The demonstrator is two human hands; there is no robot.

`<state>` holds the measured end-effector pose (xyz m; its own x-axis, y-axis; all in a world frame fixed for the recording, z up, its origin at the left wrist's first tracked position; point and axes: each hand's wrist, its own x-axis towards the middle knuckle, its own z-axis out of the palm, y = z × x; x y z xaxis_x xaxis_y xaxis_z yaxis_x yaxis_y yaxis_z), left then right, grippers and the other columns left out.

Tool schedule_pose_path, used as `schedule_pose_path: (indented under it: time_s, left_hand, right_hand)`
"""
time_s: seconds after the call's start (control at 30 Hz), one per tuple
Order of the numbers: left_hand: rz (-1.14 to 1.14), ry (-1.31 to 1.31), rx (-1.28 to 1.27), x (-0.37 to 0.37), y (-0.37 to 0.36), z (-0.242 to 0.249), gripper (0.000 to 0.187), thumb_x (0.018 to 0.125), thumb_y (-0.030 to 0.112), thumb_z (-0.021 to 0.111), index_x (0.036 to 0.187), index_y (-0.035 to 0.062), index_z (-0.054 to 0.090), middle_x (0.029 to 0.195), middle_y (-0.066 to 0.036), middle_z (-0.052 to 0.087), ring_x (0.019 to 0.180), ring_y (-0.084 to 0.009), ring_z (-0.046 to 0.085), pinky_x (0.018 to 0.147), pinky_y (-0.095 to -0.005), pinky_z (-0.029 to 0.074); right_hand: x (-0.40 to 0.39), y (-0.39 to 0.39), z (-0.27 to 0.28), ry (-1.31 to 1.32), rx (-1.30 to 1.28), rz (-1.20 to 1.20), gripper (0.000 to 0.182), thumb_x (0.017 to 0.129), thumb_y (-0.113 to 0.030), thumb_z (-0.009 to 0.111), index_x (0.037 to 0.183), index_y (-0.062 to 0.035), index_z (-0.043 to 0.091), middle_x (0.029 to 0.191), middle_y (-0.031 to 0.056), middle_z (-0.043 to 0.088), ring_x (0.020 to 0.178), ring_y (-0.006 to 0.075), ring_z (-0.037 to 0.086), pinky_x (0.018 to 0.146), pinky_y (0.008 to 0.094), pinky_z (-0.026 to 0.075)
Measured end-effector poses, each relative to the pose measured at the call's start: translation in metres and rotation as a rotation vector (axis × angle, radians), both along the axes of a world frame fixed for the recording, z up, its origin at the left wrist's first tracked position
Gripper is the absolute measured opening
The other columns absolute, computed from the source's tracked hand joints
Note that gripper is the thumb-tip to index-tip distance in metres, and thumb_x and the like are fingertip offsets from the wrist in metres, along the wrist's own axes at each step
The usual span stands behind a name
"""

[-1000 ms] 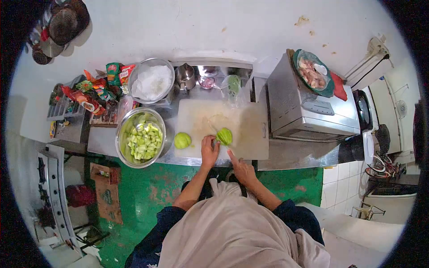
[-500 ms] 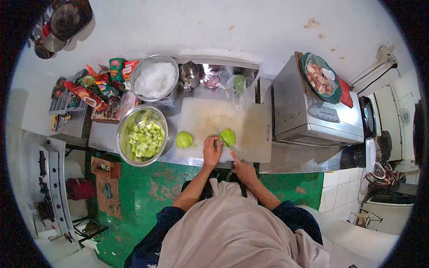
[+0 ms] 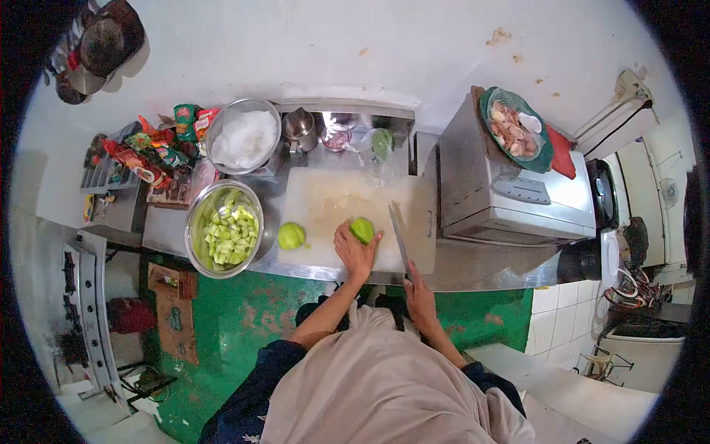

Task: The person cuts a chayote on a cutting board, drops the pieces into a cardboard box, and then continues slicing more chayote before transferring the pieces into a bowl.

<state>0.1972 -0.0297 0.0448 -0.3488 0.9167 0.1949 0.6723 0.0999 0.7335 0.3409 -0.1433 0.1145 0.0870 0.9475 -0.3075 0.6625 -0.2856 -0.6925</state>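
Observation:
On the white cutting board, my left hand is closed around a light green chayote piece, thumb on its right side and fingers on its left. My right hand grips the handle of a kitchen knife. The blade points away from me over the right part of the board, apart from the chayote. A second chayote piece lies at the board's left edge. Left of the board stands a steel bowl holding green diced chunks.
Behind that bowl are a steel bowl of white contents, a steel jug and colourful packets. A clear plastic bag touches the board's back. On the right, a steel appliance carries a plate of raw-looking meat.
The knife has come off the chayote and swung to the right with my right hand. My left hand now spreads round the chayote piece. The whole view has shifted slightly.

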Motion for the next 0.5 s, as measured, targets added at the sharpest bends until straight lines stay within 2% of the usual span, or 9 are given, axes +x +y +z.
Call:
schedule_pose_path:
  time_s: [0.13,0.23,0.33,0.43,0.5]
  left_hand:
    - [-0.081,0.041,0.036,0.001,0.003,-0.004,0.074,0.066,0.021,0.076,0.127,0.0051,0.039,0.12,-0.019,0.044,0.114,-0.0359,0.039,0.097,-0.0451,0.032]
    - [-0.278,0.005,0.089,-0.013,0.007,-0.007,0.079,0.063,0.012,0.075,0.132,0.0046,0.036,0.125,-0.019,0.044,0.117,-0.0368,0.04,0.099,-0.0443,0.032]
    - [-0.609,-0.154,0.043,-0.041,0.019,-0.018,0.085,0.064,0.014,0.075,0.136,0.0021,0.032,0.127,-0.019,0.045,0.119,-0.0379,0.041,0.103,-0.0445,0.032]
    - [-0.72,-0.009,0.095,-0.059,0.028,-0.013,0.09,0.062,0.013,0.077,0.137,0.002,0.029,0.129,-0.02,0.044,0.122,-0.0368,0.041,0.105,-0.0422,0.032]
    - [-0.623,-0.005,0.12,-0.061,0.022,-0.004,0.088,0.06,0.015,0.08,0.134,0.0036,0.035,0.127,-0.019,0.046,0.119,-0.0368,0.043,0.102,-0.0426,0.034]
  right_hand:
    - [0.011,-0.009,-0.017,0.019,0.142,0.074,0.049,0.095,-0.02,0.044,0.141,-0.0216,0.027,0.127,0.0207,0.05,0.106,0.0431,0.053,0.086,0.0477,0.045]
    - [0.016,-0.009,-0.025,0.011,0.127,0.112,0.049,0.095,-0.02,0.044,0.141,-0.0213,0.027,0.126,0.021,0.051,0.104,0.0436,0.054,0.084,0.0482,0.045]
    - [0.021,-0.002,-0.031,-0.028,0.104,0.144,0.051,0.094,-0.019,0.045,0.141,-0.0213,0.026,0.12,0.0227,0.054,0.099,0.0438,0.056,0.081,0.049,0.046]
    - [0.026,0.008,-0.044,-0.033,0.101,0.179,0.056,0.092,-0.017,0.047,0.142,-0.022,0.024,0.108,0.0266,0.058,0.089,0.0433,0.059,0.075,0.0504,0.047]
    - [0.026,0.015,-0.052,-0.039,0.14,0.2,0.057,0.092,-0.018,0.047,0.143,-0.0226,0.023,0.101,0.028,0.06,0.087,0.0436,0.06,0.074,0.051,0.047]
